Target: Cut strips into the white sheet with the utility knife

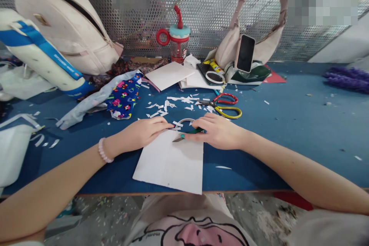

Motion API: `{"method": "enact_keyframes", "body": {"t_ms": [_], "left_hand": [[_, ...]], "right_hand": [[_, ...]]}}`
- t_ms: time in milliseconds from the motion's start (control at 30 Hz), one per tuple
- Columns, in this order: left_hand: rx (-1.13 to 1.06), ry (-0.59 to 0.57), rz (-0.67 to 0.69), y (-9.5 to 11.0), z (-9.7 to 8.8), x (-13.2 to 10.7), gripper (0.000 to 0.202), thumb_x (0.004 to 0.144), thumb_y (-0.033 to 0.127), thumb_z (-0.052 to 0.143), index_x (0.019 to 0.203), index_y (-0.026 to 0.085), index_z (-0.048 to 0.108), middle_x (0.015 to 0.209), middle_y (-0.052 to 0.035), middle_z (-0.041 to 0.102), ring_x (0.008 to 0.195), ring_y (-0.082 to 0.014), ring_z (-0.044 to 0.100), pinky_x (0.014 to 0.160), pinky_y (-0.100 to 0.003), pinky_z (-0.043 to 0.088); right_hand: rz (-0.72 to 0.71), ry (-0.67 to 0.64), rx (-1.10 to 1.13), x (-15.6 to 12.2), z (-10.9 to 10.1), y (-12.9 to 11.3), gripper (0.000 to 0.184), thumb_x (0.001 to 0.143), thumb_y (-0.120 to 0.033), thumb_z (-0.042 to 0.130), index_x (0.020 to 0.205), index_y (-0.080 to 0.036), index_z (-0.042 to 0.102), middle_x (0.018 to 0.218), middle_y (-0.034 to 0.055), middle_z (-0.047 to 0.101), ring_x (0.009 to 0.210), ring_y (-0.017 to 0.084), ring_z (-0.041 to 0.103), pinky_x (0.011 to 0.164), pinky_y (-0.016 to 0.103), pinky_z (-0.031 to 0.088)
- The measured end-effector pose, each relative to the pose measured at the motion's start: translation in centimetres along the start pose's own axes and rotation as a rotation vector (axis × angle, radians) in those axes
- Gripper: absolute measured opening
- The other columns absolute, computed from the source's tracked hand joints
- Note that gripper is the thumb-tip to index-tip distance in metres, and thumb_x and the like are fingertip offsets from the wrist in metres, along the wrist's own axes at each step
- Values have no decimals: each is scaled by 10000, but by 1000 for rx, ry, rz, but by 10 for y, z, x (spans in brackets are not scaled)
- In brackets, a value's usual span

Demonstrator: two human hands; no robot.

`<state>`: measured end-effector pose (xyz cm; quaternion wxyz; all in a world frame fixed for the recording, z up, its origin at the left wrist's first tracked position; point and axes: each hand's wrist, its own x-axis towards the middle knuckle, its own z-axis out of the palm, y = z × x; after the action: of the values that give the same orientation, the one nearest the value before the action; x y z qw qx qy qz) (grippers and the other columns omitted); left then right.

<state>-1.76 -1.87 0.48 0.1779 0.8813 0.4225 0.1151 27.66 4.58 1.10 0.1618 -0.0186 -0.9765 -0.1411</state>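
Observation:
A white sheet of card (170, 161) lies at the table's front edge, its lower end reaching slightly past it. My left hand (145, 132), with a pink bead bracelet, is closed at the card's upper left edge; its fingertips pinch there, partly hidden. My right hand (217, 130) grips a green-handled cutting tool (197, 131), whose short metal blade lies over the upper part of the card. Whether it is a knife or scissors I cannot tell. Just beyond the card, between both hands, sits a pale ring like a tape roll (187, 120).
White paper scraps (165, 105) and red-and-yellow-handled scissors (221, 105) lie beyond my hands. Farther back are white sheets (170, 76), a red-handled cup (179, 42), a phone (245, 54) and a handbag (227, 44). Patterned cloth (123, 94), a bottle (43, 52) and a backpack (72, 27) stand left.

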Motion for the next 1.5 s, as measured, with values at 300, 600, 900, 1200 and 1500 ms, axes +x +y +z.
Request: {"method": "enact_keyframes", "body": {"t_ms": [300, 600, 900, 1200, 1500], "left_hand": [[-7, 0, -5, -2, 1, -1, 401, 1067, 290, 326, 1397, 237, 547, 1259, -80, 646, 1109, -216, 643, 895, -301, 511], [-22, -1, 3, -1, 1, -1, 380, 1063, 294, 302, 1241, 210, 627, 1197, -81, 646, 992, -196, 672, 795, -283, 514], [-18, 10, 12, 0, 1, -1, 391, 1070, 317, 294, 1225, 208, 636, 1178, -75, 647, 964, -191, 672, 759, -278, 505], [-19, 16, 11, -1, 2, -1, 375, 1050, 290, 317, 1212, 208, 645, 1173, -73, 653, 948, -191, 673, 774, -284, 502], [-32, 16, 2, -1, 3, -1, 395, 1061, 327, 303, 1219, 216, 648, 1188, -74, 648, 962, -191, 672, 766, -278, 499]], "right_hand": [[42, 3, 9, -5, 2, 7, 424, 1003, -103, 371, 1252, -287, 660, 996, 67, 619, 747, 154, 480, 719, 304, 384], [137, -19, -2, -2, 9, 5, 430, 996, -87, 370, 1268, -264, 652, 1062, 90, 611, 808, 169, 502, 772, 315, 334], [120, -21, -38, -2, 9, 6, 448, 999, -75, 353, 1274, -260, 654, 1036, 90, 611, 812, 166, 507, 761, 314, 342], [120, -25, -33, -2, 10, 5, 458, 995, -68, 353, 1294, -260, 641, 1028, 87, 613, 822, 171, 521, 762, 317, 357], [123, -15, -46, -2, 11, 4, 439, 1009, -85, 338, 1300, -253, 621, 1011, 82, 619, 807, 173, 519, 747, 314, 359]]}}
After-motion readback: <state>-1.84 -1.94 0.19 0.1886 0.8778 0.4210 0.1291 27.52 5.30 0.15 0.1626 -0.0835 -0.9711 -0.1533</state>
